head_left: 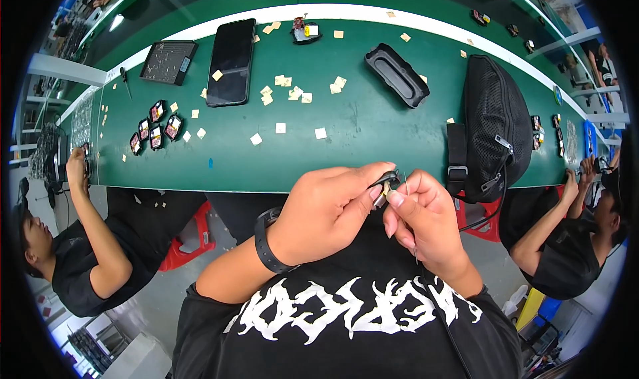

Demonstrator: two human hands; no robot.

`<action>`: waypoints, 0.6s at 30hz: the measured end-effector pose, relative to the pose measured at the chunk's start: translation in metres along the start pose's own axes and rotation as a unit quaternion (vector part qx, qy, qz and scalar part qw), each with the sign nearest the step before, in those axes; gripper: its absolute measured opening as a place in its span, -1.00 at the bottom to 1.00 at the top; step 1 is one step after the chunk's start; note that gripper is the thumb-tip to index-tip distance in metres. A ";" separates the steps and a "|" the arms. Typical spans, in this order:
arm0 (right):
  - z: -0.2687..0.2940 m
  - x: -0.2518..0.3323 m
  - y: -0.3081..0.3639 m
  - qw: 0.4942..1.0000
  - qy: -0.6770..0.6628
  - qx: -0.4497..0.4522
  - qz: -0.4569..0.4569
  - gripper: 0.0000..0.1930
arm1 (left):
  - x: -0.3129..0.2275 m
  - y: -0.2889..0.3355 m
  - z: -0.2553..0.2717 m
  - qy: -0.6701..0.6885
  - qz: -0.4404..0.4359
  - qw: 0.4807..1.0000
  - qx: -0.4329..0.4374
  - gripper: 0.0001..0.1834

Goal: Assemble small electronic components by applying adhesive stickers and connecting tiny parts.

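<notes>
Close to my chest, just off the table's near edge, my left hand [333, 209] is closed around a small black casing [387, 179]. A silvery part and a bit of yellow show at its underside. My right hand [426, 212] meets it from the right, thumb and fingers pinched at the yellow bit. A thin, pale, wire-like strip [405, 179] sticks up beside the right fingers, and a thin end shows below them. Whether the strip is a tool or part of the casing, I cannot tell. My fingers hide most of the casing.
On the green table [246, 162] lie several small black housings with boards [156, 136], scattered cream squares [281, 128], a phone [231, 62], a black tray [168, 62], an oblong black tray [397, 76] and a black mesh bag [496, 122]. People sit at both sides.
</notes>
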State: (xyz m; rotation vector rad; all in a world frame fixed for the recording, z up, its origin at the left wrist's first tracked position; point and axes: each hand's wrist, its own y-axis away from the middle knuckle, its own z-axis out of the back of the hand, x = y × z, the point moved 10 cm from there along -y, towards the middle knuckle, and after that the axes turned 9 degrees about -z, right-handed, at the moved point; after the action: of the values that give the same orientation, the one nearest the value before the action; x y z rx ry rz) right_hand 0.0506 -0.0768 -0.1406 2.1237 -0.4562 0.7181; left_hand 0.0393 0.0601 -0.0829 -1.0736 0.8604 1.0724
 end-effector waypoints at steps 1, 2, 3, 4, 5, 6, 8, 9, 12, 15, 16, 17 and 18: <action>0.001 0.000 0.000 1.000 0.007 0.002 0.007 -0.88 | 0.001 0.000 -0.001 0.026 0.011 1.000 0.003 -0.67; 0.002 -0.001 0.001 1.000 0.007 0.002 0.006 -0.88 | 0.003 0.000 -0.002 0.053 0.021 0.998 0.006 -0.67; 0.002 0.001 0.002 1.000 0.019 0.002 0.019 -0.88 | 0.001 0.000 -0.001 0.053 0.022 0.998 0.006 -0.67; 0.003 0.003 0.003 0.999 0.030 0.001 0.033 -0.88 | 0.009 0.003 -0.004 0.121 0.081 0.989 0.009 -0.67; 0.004 0.002 0.003 0.999 0.031 0.001 0.032 -0.88 | 0.018 0.008 -0.009 0.188 0.139 0.972 0.010 -0.66; 0.002 0.008 0.005 0.997 0.050 0.012 0.061 -0.88 | 0.018 0.009 -0.009 0.189 0.139 0.972 0.009 -0.66; 0.002 0.011 0.008 0.993 0.069 0.023 0.089 -0.88 | 0.027 0.017 -0.017 0.317 0.203 0.926 -0.003 -0.63; 0.002 0.015 0.012 0.989 0.077 0.040 0.123 -0.85 | 0.027 0.017 -0.016 0.317 0.203 0.926 -0.004 -0.63; 0.005 0.022 0.017 0.969 0.124 0.058 0.205 -0.75 | 0.028 0.019 -0.018 0.335 0.229 0.914 -0.007 -0.60; -0.015 0.046 0.028 0.891 0.322 0.022 0.320 -0.64 | 0.030 0.019 -0.020 0.331 0.227 0.916 -0.014 -0.60; -0.030 0.052 0.034 0.799 0.469 -0.016 0.377 -0.60 | 0.031 0.019 -0.020 0.323 0.223 0.920 -0.019 -0.61; -0.034 0.056 0.037 0.767 0.499 -0.039 0.401 -0.67 | 0.030 0.019 -0.020 0.317 0.217 0.923 -0.020 -0.61; -0.034 0.057 0.036 0.767 0.500 -0.040 0.401 -0.67 | 0.029 0.018 -0.020 0.318 0.216 0.923 -0.019 -0.61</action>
State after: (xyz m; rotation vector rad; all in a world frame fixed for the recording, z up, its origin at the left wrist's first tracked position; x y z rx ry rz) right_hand 0.0639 -0.0752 -0.0662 1.0878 -0.7389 2.0953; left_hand 0.0295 0.0505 -0.1201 -1.3271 1.6634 1.1101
